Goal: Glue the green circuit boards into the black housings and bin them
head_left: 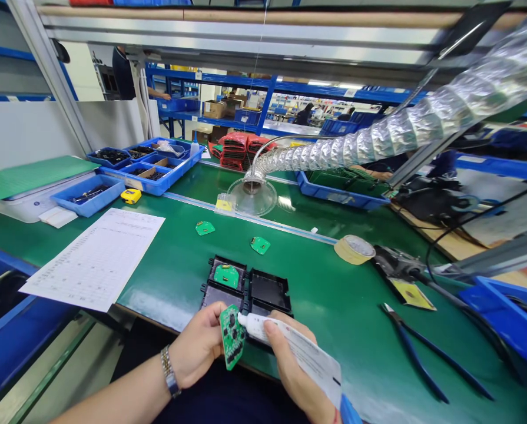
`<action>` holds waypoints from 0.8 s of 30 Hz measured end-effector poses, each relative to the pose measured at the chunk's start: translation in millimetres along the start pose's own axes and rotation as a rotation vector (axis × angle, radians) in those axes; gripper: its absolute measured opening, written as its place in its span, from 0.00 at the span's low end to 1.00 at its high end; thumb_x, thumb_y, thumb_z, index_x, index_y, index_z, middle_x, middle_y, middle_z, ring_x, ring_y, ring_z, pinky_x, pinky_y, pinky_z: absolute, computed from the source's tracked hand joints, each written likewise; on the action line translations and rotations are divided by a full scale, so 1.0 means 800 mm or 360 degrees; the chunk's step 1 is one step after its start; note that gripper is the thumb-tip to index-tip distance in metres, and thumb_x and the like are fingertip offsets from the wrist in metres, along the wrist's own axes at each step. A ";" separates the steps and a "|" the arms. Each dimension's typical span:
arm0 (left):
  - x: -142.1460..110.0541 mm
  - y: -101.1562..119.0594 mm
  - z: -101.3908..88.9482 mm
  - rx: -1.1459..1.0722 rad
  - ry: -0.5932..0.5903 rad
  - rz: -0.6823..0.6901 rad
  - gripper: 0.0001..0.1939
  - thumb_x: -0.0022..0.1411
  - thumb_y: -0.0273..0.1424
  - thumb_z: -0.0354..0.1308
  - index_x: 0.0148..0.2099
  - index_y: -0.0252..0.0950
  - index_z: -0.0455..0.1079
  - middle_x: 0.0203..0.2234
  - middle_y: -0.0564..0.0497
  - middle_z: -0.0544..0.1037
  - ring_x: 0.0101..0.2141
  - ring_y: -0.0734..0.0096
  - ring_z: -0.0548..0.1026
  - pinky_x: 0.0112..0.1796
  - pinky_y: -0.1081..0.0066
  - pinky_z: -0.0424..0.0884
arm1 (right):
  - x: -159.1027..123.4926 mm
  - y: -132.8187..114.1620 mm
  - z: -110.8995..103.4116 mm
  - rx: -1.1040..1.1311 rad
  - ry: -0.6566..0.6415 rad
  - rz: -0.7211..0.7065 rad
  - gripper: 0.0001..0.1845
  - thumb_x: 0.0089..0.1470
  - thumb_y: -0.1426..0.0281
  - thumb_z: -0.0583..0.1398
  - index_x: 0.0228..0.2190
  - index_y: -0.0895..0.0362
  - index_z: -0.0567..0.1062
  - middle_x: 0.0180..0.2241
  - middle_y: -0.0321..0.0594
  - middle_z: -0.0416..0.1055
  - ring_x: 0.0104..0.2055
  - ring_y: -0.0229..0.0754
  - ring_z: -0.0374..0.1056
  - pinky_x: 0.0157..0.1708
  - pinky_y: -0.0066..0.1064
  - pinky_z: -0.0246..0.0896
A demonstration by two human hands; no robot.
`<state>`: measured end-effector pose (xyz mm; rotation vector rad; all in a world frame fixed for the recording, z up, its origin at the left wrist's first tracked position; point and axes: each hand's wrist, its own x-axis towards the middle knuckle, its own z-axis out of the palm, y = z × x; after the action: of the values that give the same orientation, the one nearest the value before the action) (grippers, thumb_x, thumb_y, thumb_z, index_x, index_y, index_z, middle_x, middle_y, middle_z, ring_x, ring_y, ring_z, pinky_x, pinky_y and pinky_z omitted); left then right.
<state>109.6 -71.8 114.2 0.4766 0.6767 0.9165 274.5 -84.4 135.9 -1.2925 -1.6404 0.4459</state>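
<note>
So, we've got a green populated circuit board (pixel 232 348) pinched in the left hand (pixel 201 343); right hand (pixel 295 377) grips a white printed squeeze tube (pixel 312 353), nozzle (pixel 242 319) at the board, contact hard to tell; black compartmented tray (pixel 269 291) just beyond.

One camera on the person's head looks ahead and down, close above the hands (pixel 200 346) and counter (pixel 329 294).

Green bench (pixel 316 288) w/ glossy top, reflects. Metal beam (pixel 245 36) overhead, slanted post (pixel 52 76) left. White partition (pixel 108 123) far left. Blue racks (pixel 267 103) far, w/ cartons (pixel 214 109) + bins (pixel 248 116). Silver duct (pixel 400 134) from upper right. Pale floor (pixel 99 362) near left. Far bg bright, ppl (pixel 305 115) small, blurry.
</note>
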 end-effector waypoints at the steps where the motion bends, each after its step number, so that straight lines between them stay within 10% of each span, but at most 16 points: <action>1: 0.000 0.000 0.000 -0.0003 0.0003 0.0005 0.18 0.44 0.28 0.68 0.27 0.33 0.59 0.21 0.57 0.65 0.23 0.81 0.62 0.27 0.77 0.59 | 0.001 -0.003 -0.003 -0.0008 -0.0054 -0.0027 0.15 0.59 0.60 0.57 0.23 0.51 0.74 0.23 0.37 0.70 0.23 0.42 0.65 0.22 0.32 0.62; 8: 0.001 -0.002 0.004 0.0004 -0.0016 -0.0005 0.18 0.43 0.29 0.68 0.26 0.34 0.58 0.19 0.58 0.64 0.21 0.81 0.62 0.24 0.77 0.57 | -0.004 -0.009 -0.011 -0.0065 0.0125 -0.0061 0.10 0.58 0.60 0.58 0.33 0.52 0.75 0.30 0.37 0.73 0.29 0.42 0.70 0.28 0.29 0.66; 15: 0.003 -0.003 0.008 0.0054 0.0017 -0.0045 0.18 0.42 0.28 0.68 0.27 0.34 0.59 0.19 0.58 0.64 0.21 0.81 0.63 0.24 0.77 0.57 | 0.013 -0.030 -0.010 0.0171 -0.0419 -0.0295 0.18 0.63 0.68 0.50 0.22 0.55 0.67 0.20 0.35 0.63 0.22 0.37 0.60 0.24 0.29 0.56; 24: 0.000 0.000 0.009 0.0072 0.0030 -0.0018 0.16 0.41 0.27 0.67 0.26 0.34 0.59 0.18 0.58 0.65 0.20 0.81 0.62 0.24 0.77 0.58 | 0.020 -0.029 -0.017 0.0032 -0.0554 -0.0530 0.17 0.64 0.71 0.48 0.23 0.58 0.63 0.21 0.33 0.59 0.22 0.35 0.55 0.25 0.28 0.48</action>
<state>114.9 -72.6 119.5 0.5043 0.7179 0.8976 273.7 -82.3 167.0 -0.9357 -2.0921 0.4996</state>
